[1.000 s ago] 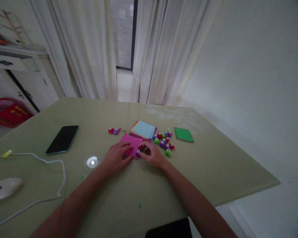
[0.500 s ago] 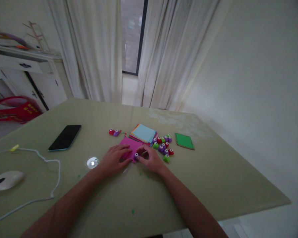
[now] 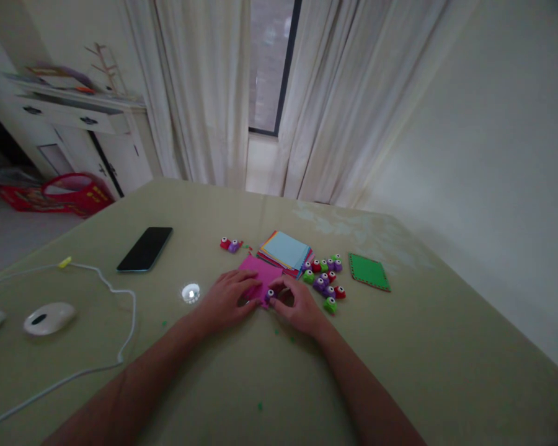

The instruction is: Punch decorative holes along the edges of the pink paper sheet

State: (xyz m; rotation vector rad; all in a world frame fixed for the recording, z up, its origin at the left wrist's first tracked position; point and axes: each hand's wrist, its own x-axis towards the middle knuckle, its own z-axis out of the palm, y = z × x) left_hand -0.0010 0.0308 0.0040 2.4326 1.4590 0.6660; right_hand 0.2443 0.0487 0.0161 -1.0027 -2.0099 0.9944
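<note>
A pink sheet of paper (image 3: 259, 271) lies on the table between my hands. My left hand (image 3: 230, 297) rests on its left side, fingers spread, thumb by the near edge. At the sheet's near right edge is a small purple one-eyed figure (image 3: 270, 295), pinched between the thumb and fingers of my right hand (image 3: 297, 305). Whether the figure is clamped to the paper I cannot tell. Several similar red, green and purple figures (image 3: 324, 282) cluster to the right of my right hand. Behind the pink sheet sits a stack of coloured paper with a light blue sheet (image 3: 286, 249) on top.
A green square (image 3: 369, 271) with a dark notched-looking border lies at the right. Two more figures (image 3: 230, 244) stand at the back left. Further left are a black phone (image 3: 145, 249), a round clear object (image 3: 190, 293), a white mouse (image 3: 49, 318) and a white cable (image 3: 134, 316). Tiny green scraps dot the table.
The view has turned slightly left, so everything sits further right in the picture. Both hands keep nearly the same places on the pink paper and the purple figure.
</note>
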